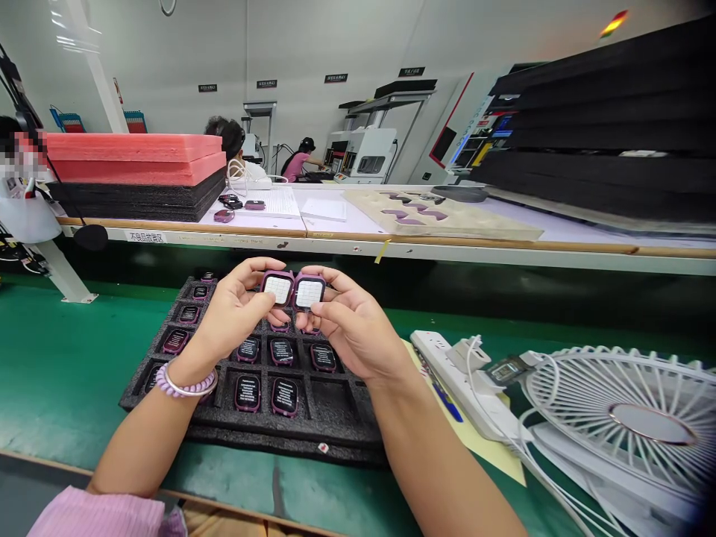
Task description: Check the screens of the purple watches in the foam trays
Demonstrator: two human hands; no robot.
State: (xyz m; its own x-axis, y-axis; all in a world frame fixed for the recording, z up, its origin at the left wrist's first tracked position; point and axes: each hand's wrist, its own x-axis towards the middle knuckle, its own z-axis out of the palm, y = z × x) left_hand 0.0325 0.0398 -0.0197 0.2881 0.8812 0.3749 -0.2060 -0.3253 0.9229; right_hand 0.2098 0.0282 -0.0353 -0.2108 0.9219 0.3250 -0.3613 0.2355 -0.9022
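Note:
My left hand (242,306) pinches a purple smartwatch body (277,288) whose lit white screen shows a grid. A second smartwatch of the same kind (309,292), its screen also white with a grid, is gripped between thumb and fingers of my right hand (352,321). The two watches are held side by side, edges close together, above a black foam tray (224,425). Several purple watches with dark screens and small white text, such as one watch (285,396), lie in the tray's square pockets. My forearms and hands hide part of the tray.
On the right are a white power strip (447,365), a blue pen (447,403), cables and a white fan (643,418). A raised shelf (335,242) behind bears pink foam (134,156), papers and black foam stacks (604,127). Two people sit farther back.

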